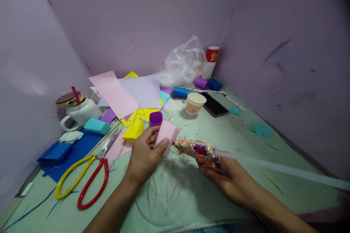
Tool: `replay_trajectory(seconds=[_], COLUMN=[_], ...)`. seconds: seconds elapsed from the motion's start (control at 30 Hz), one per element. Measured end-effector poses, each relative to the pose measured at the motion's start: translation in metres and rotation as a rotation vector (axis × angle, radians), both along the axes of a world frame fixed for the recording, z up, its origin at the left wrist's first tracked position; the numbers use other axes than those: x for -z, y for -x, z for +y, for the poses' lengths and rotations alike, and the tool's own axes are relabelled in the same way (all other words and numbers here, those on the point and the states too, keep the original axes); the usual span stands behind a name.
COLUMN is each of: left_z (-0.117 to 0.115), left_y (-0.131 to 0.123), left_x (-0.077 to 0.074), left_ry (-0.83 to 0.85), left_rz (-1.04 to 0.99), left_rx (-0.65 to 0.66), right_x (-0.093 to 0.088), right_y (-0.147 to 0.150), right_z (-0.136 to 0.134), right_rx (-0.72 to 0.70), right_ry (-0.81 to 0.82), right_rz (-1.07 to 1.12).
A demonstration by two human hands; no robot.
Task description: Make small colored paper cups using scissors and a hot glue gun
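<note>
Between the thumb and fingers of my left hand (149,153) is a pink paper tube (167,133). Just behind it a purple paper tube (155,118) stands upright. My right hand (226,174) is wrapped round a glue gun (195,151) with a colourful pattern; its tip points left, close to the pink tube, and a translucent glue stick (284,169) sticks out of its back end. Below both hands a clear round plastic disc (164,196) lies on the table. A yellow paper tube (133,130) rests left of my left hand.
Scissors (100,160) with yellow and red handles lie at the left, near a white mug (82,113) and coloured paper sheets (142,89). A paper cup (195,103), a phone (214,105) and a plastic bag (183,63) are farther back. Purple walls surround the green table (240,134).
</note>
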State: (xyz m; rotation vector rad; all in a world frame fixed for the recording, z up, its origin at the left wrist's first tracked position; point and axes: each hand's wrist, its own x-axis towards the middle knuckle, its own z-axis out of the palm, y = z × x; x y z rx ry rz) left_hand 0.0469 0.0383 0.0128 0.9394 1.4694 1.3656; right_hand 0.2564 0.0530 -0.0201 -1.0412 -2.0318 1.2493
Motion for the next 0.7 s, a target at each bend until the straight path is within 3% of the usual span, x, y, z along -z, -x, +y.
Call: replay_trajectory(seconds=[0.27, 0.4, 0.53, 0.6, 0.7], left_z=[0.004, 0.003, 0.000, -0.001, -0.001], left_y=[0.004, 0.004, 0.002, 0.002, 0.002], left_x=[0.011, 0.009, 0.004, 0.002, 0.001], left_ry=[0.090, 0.148, 0.156, 0.147, 0.134], left_rz=[-0.236, -0.309, -0.328, -0.328, -0.330], left_rx=[-0.004, 0.044, 0.061, 0.052, 0.041], right_x=[-0.020, -0.023, -0.021, -0.017, -0.008], right_y=[-0.007, -0.009, -0.011, -0.017, -0.033], right_z=[0.005, 0.008, 0.013, 0.020, 0.037], right_rx=[0.090, 0.085, 0.137, 0.214, 0.461], right_ry=[0.242, 0.435, 0.495, 0.499, 0.504], right_rz=[0.201, 0.310, 0.433, 0.500, 0.536])
